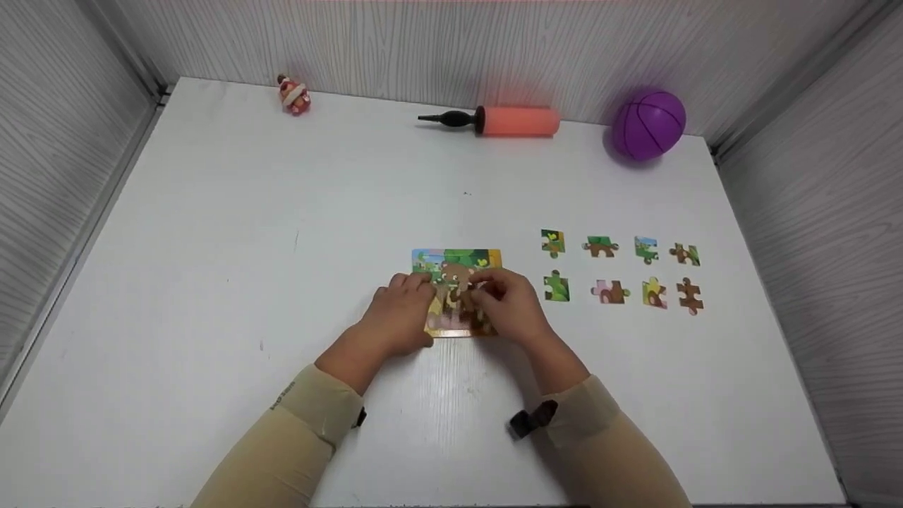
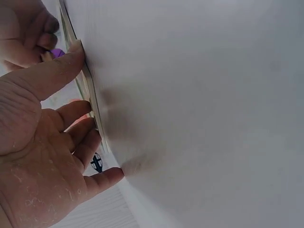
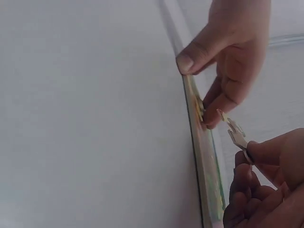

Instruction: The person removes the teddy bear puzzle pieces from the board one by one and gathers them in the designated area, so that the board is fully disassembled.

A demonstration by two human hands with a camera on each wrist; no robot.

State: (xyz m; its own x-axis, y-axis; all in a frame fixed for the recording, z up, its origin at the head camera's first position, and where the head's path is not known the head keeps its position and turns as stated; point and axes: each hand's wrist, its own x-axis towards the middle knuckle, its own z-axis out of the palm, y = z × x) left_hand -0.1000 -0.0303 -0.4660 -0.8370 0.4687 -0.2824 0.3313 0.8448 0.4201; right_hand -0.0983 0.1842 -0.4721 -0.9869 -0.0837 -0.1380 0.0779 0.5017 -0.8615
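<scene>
A bear-picture jigsaw puzzle board [image 1: 458, 334] lies flat on the white table in front of me. My left hand [image 1: 401, 310] is at its left side, with relaxed fingers resting on the board and the thumb against the near-left corner. The little finger is spread out onto the table in the left wrist view. Over the right part of the board, my right hand [image 1: 515, 303] pinches a jigsaw piece [image 3: 236, 134] between thumb and index finger. That piece is tilted up above the board in the right wrist view; its picture side is hidden there.
Right of the board, several loose jigsaw pieces [image 1: 611, 291] lie in two rows. Along the back stand a small red-and-white figurine [image 1: 294, 97], an orange hand pump [image 1: 518, 121] with a black nozzle, and a dented purple ball [image 1: 649, 127]. Grey panels [image 1: 338, 46] enclose the table.
</scene>
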